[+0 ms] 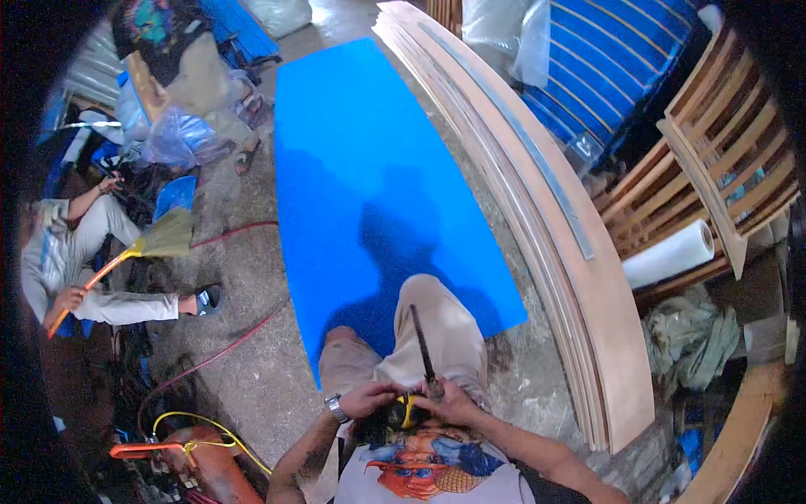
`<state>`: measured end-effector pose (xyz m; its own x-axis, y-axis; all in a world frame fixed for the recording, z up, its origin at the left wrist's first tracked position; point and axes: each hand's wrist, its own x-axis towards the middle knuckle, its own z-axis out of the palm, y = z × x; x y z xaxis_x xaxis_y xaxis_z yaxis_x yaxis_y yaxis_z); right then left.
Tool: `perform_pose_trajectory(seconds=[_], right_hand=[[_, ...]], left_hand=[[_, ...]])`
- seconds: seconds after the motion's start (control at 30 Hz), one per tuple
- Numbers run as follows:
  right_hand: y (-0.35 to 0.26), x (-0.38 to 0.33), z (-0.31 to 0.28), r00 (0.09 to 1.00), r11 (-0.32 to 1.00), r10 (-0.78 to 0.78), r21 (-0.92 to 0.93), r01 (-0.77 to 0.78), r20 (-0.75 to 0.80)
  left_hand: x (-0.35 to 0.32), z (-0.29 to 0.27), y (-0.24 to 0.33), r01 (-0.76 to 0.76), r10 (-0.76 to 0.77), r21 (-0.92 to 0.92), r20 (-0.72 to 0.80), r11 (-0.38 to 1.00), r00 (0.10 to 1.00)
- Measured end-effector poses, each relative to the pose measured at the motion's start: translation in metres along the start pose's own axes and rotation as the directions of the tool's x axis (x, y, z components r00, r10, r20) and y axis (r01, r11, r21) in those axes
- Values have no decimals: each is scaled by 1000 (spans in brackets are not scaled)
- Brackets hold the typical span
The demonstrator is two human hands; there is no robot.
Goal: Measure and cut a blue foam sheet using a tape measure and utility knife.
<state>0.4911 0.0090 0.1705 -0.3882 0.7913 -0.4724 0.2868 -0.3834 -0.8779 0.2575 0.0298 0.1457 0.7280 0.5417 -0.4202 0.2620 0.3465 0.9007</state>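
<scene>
My left hand, with a watch on its wrist, is in front of my lap. Its fingers are closed at a small yellow-and-black tool, whose kind I cannot make out. My right hand is closed round the base of a long, thin, dark strip that points up and away over my leg. The two hands almost meet at the yellow part. Beyond my knees a large blue sheet lies on the floor, with my shadow across it.
Stacked wooden boards lie to the right, a metal straightedge on top. Slatted wooden frames and a white film roll stand beyond. At left sits a person holding a broom. A red hose crosses the floor.
</scene>
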Motion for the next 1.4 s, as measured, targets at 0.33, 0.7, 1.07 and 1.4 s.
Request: perform_pose_trajectory(seconds=[0.33, 0.7, 1.07, 1.4], right_hand=[[-3, -2, -22, 977, 982, -185, -10, 187, 104], [-63, 30, -112, 836, 827, -449, 207, 522, -316], [12, 123, -243, 319, 858, -259, -66, 510, -912], [217, 80, -139, 348, 966, 41, 127, 226, -937]], left_hand=[[18, 36, 44, 171, -108, 425, -169, 889, 980], [13, -45, 86, -11, 255, 628, -299, 778, 919], [28, -149, -31, 253, 9, 515, -452, 819, 892], [115, -169, -153, 345, 18, 740, -433, 577, 901]])
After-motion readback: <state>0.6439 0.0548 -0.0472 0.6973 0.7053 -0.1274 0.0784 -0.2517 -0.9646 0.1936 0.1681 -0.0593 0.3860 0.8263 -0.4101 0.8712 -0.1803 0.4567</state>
